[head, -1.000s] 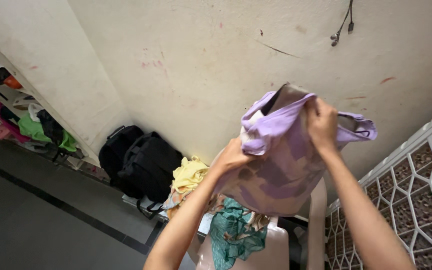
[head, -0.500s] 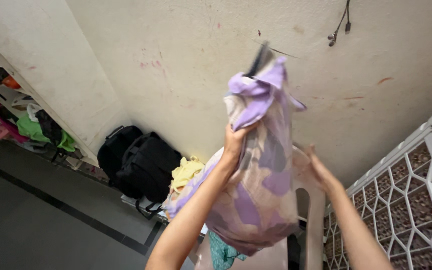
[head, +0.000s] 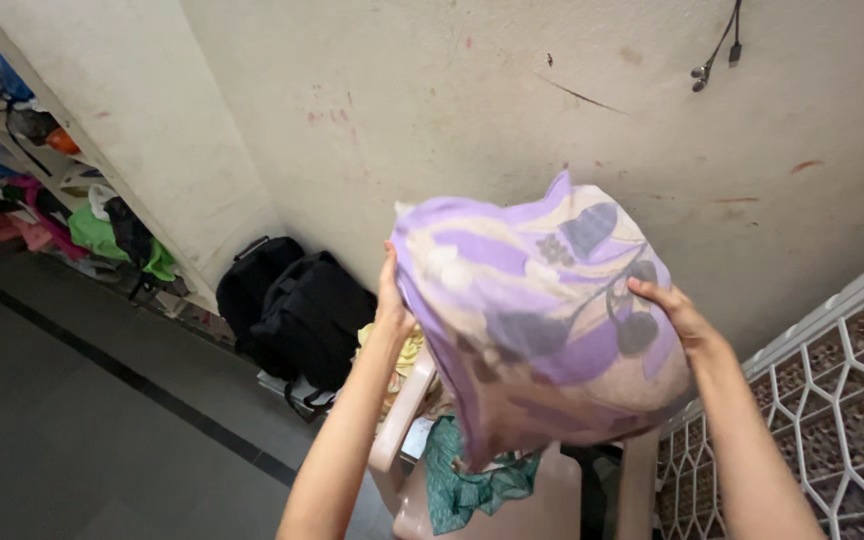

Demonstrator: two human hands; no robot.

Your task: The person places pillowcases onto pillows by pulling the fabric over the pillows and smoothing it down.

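Note:
I hold up a purple and cream patterned cloth cover [head: 537, 315], puffed out like a pillowcase, in front of the cream wall. My left hand [head: 391, 300] grips its left edge. My right hand [head: 674, 312] holds its right side, fingers pressed on the fabric. Below the cloth stands a beige plastic chair [head: 407, 440] with a teal garment [head: 457, 480] on its seat. A yellow cloth [head: 404, 352] shows behind my left forearm.
Two black backpacks [head: 297, 310] lean against the wall at floor level. Shelves with piled coloured clothes [head: 62, 215] run along the left. A white lattice grille [head: 832, 400] stands at the right. A cable [head: 717, 45] hangs on the wall. The floor is dark tile.
The cloth, lifted high and hanging long from my left hand, has come down and spread wide between both hands. My right hand moved from beneath it up onto its right side.

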